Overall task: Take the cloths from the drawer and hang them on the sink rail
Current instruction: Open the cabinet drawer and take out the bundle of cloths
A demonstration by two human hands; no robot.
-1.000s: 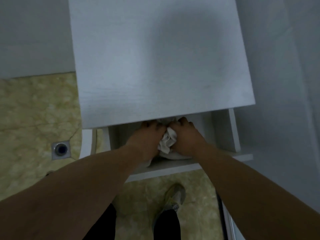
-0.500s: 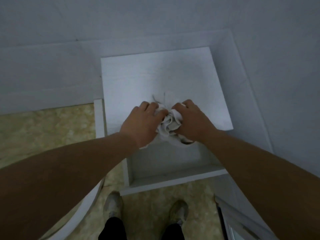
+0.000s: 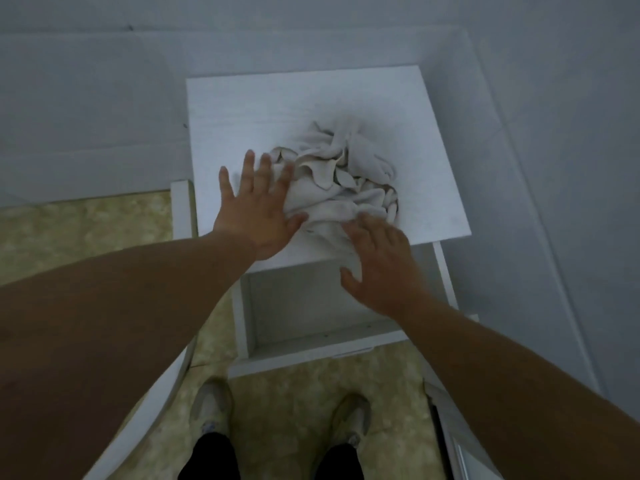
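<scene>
A crumpled heap of white cloths (image 3: 341, 178) lies on top of the small white cabinet (image 3: 242, 112). My left hand (image 3: 258, 209) is spread flat at the heap's left edge, fingers straight, touching the cloth. My right hand (image 3: 379, 261) hovers with relaxed fingers over the heap's near edge, fingertips at the cloth. Below the cabinet top, the drawer (image 3: 294, 351) stands pulled out; the part I can see holds nothing. No sink rail is in view.
Grey walls close in behind and to the right of the cabinet. A white curved rim (image 3: 166, 393) runs at the lower left. My two shoes (image 3: 211, 407) stand on the beige stone floor just in front of the drawer.
Both hands lifted the bundle of cloths out of the drawer, set it on the cabinet top and let go; the fingers have opened and the heap has spread out.
</scene>
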